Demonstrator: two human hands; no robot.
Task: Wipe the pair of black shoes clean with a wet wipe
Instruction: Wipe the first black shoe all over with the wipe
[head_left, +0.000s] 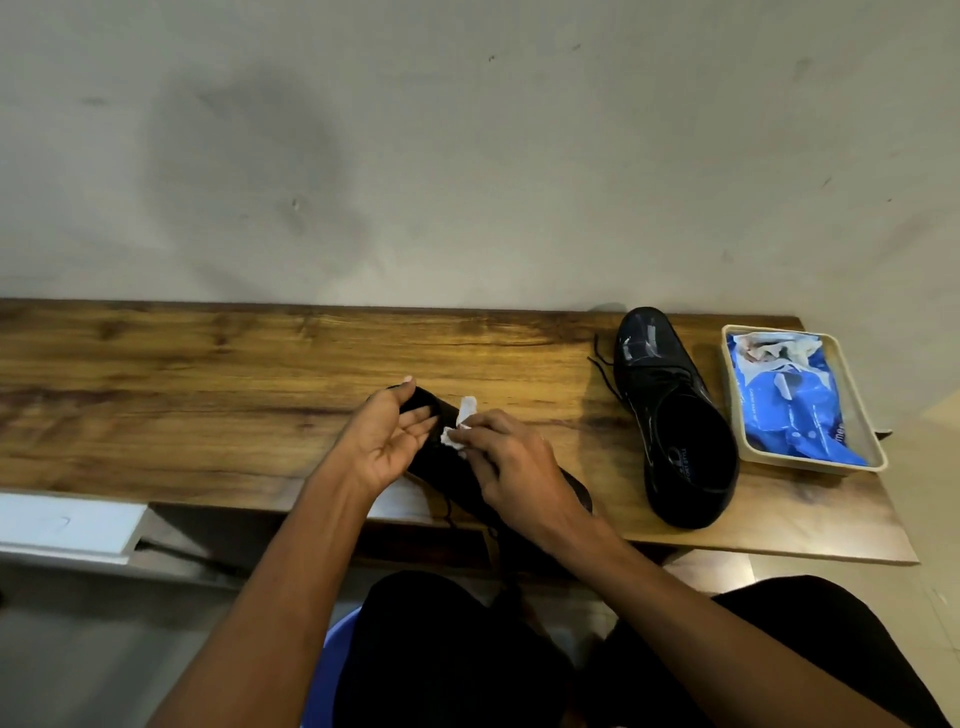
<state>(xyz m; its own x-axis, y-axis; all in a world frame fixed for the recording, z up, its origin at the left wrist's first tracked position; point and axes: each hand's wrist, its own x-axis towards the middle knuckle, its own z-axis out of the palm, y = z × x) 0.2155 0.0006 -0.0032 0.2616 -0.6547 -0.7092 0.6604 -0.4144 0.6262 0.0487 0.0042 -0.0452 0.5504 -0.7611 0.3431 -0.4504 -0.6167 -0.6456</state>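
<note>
While the left hand (387, 447) cups the matte black shoe (447, 462) at centre frame with fingers spread, the right hand (511, 467) pinches a crumpled white wet wipe (460, 426) against it.

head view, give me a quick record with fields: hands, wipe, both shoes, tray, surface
left hand: left hand steadies the toe end of the near shoe, fingers mostly straight
right hand: right hand pinches the wet wipe
wipe: white wet wipe, crumpled, pressed on the near shoe
near shoe: black shoe between the hands, at the table's front edge, laces hanging
far shoe: glossy black shoe standing alone to the right, untouched
tray: beige tray right of the far shoe, holding a blue wipes pack
surface: wooden table against a wall
</note>
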